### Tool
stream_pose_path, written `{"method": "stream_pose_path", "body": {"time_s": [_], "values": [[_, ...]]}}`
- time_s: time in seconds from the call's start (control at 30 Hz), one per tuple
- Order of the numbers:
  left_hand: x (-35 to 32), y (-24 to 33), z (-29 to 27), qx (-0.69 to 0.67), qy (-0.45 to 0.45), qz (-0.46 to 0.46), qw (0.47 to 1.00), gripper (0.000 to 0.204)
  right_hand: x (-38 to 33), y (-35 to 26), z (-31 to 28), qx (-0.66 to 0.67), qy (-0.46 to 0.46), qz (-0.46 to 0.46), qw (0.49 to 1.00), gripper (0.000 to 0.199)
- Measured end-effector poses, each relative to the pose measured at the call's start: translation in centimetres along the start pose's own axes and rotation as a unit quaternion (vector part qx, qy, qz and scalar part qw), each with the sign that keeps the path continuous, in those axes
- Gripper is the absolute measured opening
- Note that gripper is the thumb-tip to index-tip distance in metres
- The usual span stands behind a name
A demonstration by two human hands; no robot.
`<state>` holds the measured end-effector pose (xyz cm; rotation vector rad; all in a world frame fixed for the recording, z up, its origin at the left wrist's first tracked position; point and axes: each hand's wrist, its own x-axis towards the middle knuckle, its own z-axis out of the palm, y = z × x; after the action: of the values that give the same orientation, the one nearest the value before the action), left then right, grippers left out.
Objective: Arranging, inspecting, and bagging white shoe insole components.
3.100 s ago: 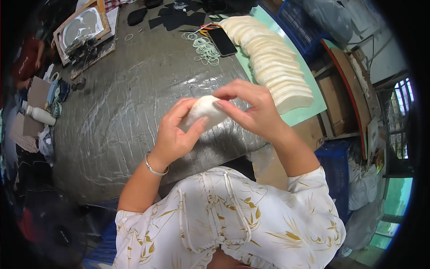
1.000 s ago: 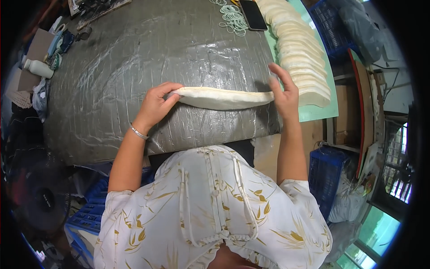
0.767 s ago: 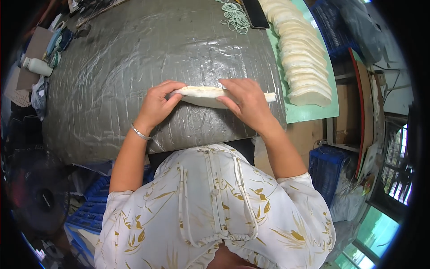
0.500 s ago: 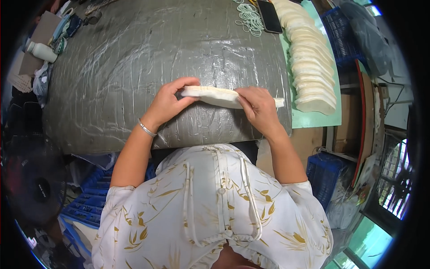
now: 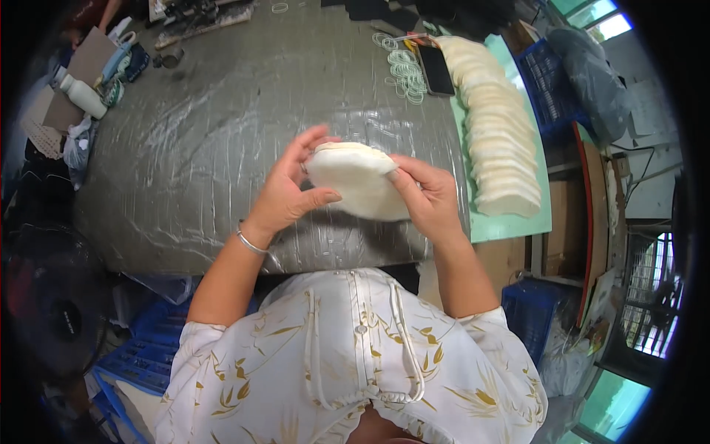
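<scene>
A thin stack of cream-white soft pads with rounded edges (image 5: 353,181) is held up over the near part of the table, its broad face tilted toward me. My right hand (image 5: 429,194) pinches the stack's right side, thumb in front and fingers behind. Around the left edge, my left hand (image 5: 288,181) is cupped with thumb and fingers apart. Its thumb lies by the front face, while its fingertips are slightly blurred at the top edge. What exactly the pads are made of cannot be told.
A long row of similar cream pads (image 5: 503,137) leans on a pale green board (image 5: 543,222) at right. Beside it are a black phone (image 5: 436,70) and pale green elastic loops (image 5: 405,74). The grey plastic-covered table (image 5: 207,148) carries a white bottle (image 5: 80,95) at left. Blue crates (image 5: 529,307) stand below.
The stack has turned from edge-on to showing its broad face. My left hand has loosened from its end and spread its fingers. The view has shifted, showing more of the table's far side.
</scene>
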<state>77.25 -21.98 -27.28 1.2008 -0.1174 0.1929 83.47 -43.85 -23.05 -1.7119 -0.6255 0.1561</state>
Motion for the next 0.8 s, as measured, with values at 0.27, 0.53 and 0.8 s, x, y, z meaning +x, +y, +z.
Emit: {"method": "stream_pose_path", "body": {"time_s": [0.27, 0.53, 0.8], "values": [[0.9, 3.2, 3.3, 0.122, 0.048, 0.011, 0.991, 0.028, 1.1, 1.8, 0.3, 0.261, -0.034, 0.068, 0.962, 0.046], [1.7, 3.7, 3.4, 0.464, 0.023, 0.279, 0.84, 0.048, 0.1, 1.5, -0.7, 0.362, -0.014, 0.105, 0.926, 0.053], [1.4, 1.5, 3.1, 0.374, -0.02, 0.209, 0.903, 0.043, 0.9, -0.2, -2.8, 0.009, 0.052, -0.19, 0.98, 0.044]]}}
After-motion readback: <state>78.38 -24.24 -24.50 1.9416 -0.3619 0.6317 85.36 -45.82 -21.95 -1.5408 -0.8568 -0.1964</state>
